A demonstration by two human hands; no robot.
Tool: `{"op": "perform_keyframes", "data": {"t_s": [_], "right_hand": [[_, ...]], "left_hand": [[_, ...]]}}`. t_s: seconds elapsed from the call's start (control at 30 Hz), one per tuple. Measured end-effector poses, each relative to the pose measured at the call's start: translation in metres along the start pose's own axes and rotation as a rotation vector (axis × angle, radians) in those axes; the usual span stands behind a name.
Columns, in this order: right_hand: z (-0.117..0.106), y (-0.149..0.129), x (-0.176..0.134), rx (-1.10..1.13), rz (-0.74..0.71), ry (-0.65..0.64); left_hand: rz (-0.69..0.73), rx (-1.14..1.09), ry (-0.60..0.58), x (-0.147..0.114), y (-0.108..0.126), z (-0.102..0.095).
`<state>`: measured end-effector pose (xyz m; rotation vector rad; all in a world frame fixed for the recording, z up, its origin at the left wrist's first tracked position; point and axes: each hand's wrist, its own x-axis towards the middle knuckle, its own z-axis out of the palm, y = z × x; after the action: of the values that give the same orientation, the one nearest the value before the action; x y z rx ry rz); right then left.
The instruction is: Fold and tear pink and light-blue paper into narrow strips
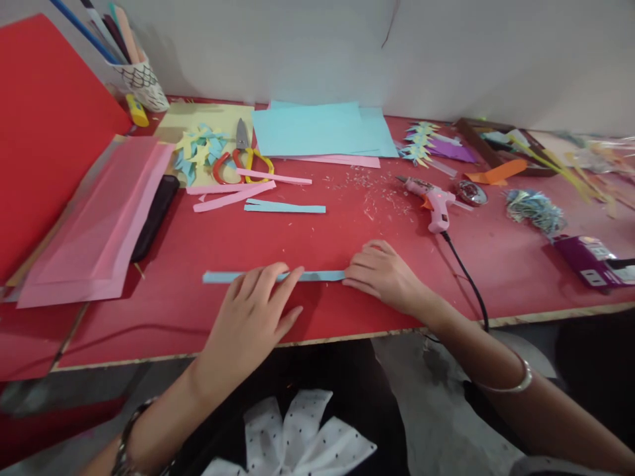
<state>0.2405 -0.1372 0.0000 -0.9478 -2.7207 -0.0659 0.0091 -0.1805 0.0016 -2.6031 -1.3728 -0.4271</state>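
Observation:
A long light-blue paper strip [322, 276] lies across the red table in front of me. My left hand [255, 301] rests over its middle, fingers spread and their tips on or just above the paper. At the strip's right end my right hand [380, 274] is closed, with thumb and fingers pinching the tip. Further back are two shorter blue strips [292, 207] and several pink strips [233, 197]. Scissors [243, 155] with red and yellow handles lie behind them, beside a heap of blue and yellow paper pieces [201, 151].
A pink glue gun [434, 201] with a black cord lies at right, near a purple box-like device [592, 260]. Pink sheets [99, 225] and a black phone-like object [156, 218] are at left. Blue sheets [317, 132] lie by the wall, left of a brown tray [538, 170].

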Motion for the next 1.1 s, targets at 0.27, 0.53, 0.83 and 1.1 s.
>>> {"op": "perform_keyframes", "data": {"t_s": [0.27,0.53,0.83,1.1], "right_hand": [[0.004,-0.011,0.002,0.077,-0.014,0.030],[0.002,-0.003,-0.014,0.325,0.205,0.075],[0.000,0.000,-0.015,0.407,0.254,0.082],[0.000,0.004,-0.016,0.341,0.275,0.078]], "left_hand": [[0.151,-0.070,-0.051,0.019,-0.001,0.010],[0.027,-0.131,-0.045,0.013,-0.006,0.013],[-0.027,-0.156,-0.056,0.014,-0.007,0.016],[-0.071,-0.210,-0.061,0.015,-0.009,0.017]]}}
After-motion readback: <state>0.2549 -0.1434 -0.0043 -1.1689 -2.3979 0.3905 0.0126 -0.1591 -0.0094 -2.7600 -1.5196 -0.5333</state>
